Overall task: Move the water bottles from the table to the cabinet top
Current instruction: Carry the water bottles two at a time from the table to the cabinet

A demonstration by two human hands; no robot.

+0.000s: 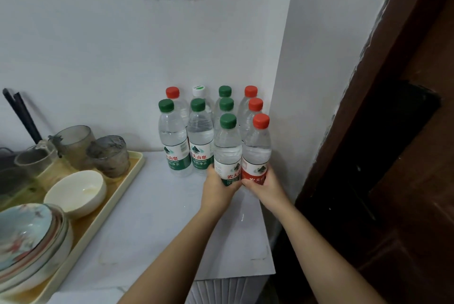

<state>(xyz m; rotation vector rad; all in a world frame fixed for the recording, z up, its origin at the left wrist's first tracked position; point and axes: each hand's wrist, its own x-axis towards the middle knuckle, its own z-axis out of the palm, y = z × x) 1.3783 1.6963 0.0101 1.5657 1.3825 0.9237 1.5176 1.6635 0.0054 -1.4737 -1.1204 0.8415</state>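
Several clear water bottles with green, red and white caps stand in rows in the back right corner of the white cabinet top [157, 217]. My left hand [217, 189] grips the lower part of a green-capped, green-labelled bottle [228, 146] at the front of the group. My right hand [264, 187] grips a red-capped, red-labelled bottle [256, 145] right beside it, against the right wall. Both bottles are upright and touch each other. Their bases are hidden behind my hands.
A cream tray [118, 203] on the left holds a white bowl [76, 193], stacked patterned plates [29, 242] and several glass cups [108, 154]. A white wall stands behind and to the right. A dark wooden door frame [393, 156] is at far right.
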